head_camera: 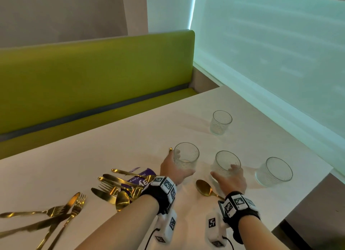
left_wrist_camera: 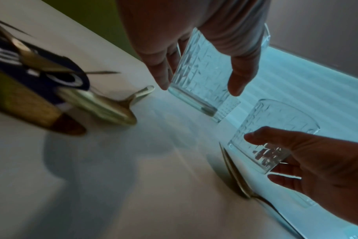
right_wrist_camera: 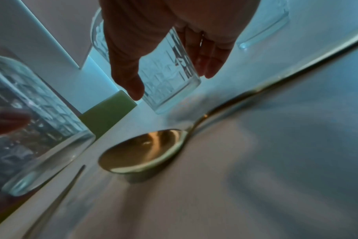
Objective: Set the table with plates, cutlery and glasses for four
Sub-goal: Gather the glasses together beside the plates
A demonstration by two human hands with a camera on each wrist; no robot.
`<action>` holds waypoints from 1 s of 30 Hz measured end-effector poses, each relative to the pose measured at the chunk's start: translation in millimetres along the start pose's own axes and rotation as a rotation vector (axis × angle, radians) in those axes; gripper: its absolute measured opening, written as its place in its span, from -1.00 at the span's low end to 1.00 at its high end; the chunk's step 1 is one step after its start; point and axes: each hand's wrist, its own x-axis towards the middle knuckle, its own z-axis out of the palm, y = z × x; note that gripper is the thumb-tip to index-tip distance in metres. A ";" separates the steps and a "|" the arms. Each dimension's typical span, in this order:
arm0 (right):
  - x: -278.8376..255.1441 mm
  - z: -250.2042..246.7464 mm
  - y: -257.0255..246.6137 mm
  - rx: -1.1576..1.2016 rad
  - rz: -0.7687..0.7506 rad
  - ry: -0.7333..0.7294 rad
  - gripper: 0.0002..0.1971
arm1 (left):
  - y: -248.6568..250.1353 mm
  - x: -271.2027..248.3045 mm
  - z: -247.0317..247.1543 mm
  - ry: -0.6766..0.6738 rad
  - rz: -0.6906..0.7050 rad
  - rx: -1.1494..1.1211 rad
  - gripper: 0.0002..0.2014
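Both hands wrap tumblers, lower centre of frame: left hand on left glass, right hand on middle glass. Rigid, fragile, slick (textured walls help); grip mid-wall.

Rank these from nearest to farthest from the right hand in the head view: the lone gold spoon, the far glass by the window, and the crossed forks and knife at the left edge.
From the right hand:
1. Lone gold spoon, just left of the wrist.
2. Far glass, beyond the hand, toward the window.
3. Crossed forks and knife, at the table's left edge.
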 end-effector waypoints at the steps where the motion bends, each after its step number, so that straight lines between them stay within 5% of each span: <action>1: -3.5 -0.5 -3.7 0.011 -0.006 0.000 -0.18 | -0.1 -3.0 -5.0 0.011 0.007 -0.013 -0.19; 8: -67.3 11.7 -43.0 0.099 -0.095 -0.003 -0.23 | -16.3 -45.7 -63.4 0.051 0.067 -0.013 -0.17; 16: -231.4 63.4 -54.1 0.124 -0.183 -0.141 -0.23 | -100.2 -139.4 -175.8 0.113 0.061 -0.086 -0.13; 30: -461.9 202.9 -68.3 -0.132 -0.318 -0.524 -0.21 | -287.0 -269.1 -372.3 0.415 -0.249 -0.034 -0.15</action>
